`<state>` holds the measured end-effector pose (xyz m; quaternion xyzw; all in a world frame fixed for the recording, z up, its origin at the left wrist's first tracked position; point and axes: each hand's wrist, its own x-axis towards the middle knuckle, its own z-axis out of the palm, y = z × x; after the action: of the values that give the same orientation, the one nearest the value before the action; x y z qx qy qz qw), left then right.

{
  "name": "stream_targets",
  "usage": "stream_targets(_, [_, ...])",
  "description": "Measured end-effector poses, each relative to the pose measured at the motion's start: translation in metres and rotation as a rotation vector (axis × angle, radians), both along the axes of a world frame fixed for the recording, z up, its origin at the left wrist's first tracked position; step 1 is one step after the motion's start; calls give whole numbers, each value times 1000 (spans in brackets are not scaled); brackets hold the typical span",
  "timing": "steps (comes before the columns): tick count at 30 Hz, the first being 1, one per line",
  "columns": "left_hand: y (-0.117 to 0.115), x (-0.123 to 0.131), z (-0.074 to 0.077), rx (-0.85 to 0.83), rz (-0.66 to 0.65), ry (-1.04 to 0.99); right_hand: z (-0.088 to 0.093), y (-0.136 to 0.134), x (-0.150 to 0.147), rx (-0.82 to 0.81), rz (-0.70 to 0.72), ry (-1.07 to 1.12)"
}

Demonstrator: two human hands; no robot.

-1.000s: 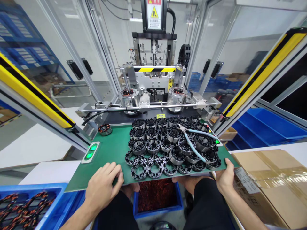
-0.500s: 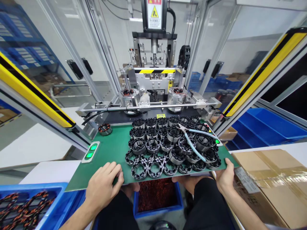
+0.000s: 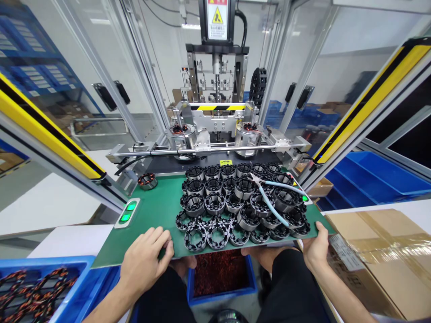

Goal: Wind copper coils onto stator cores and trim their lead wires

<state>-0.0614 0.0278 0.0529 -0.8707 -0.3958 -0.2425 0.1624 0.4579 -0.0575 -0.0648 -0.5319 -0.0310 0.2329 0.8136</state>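
My left hand [image 3: 148, 255] rests on the front left edge of the green work surface [image 3: 153, 204], its fingers curled in loosely and nothing visible in them. At the front right corner, my right hand [image 3: 316, 246] grips the board's edge, thumb on top and fingers below, partly hidden. Between the hands stand rows of bare motor stator cores [image 3: 217, 235], steel rings with black insulators, some stacked. Cutting pliers [image 3: 269, 197] with light blue handles lie on top of them. One stator with copper windings [image 3: 147, 181] sits alone at the back left.
Behind the board stands a machine with two metal fixtures [image 3: 249, 140] holding wound stators and a striped bar [image 3: 218, 107]. Yellow light-curtain posts [image 3: 50, 130] flank it. A blue bin of wound stators [image 3: 37, 291] is at left, a cardboard box [image 3: 387, 251] at right.
The machine's striped bar and the plate it is on have moved down, baring more of the background. Both hands, the stator cores and the pliers stay in place.
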Motion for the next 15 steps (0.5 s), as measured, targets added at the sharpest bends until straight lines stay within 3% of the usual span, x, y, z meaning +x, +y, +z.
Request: stream_targets(15, [0, 0, -2, -11, 16, 7, 6, 1, -3, -4, -46, -8])
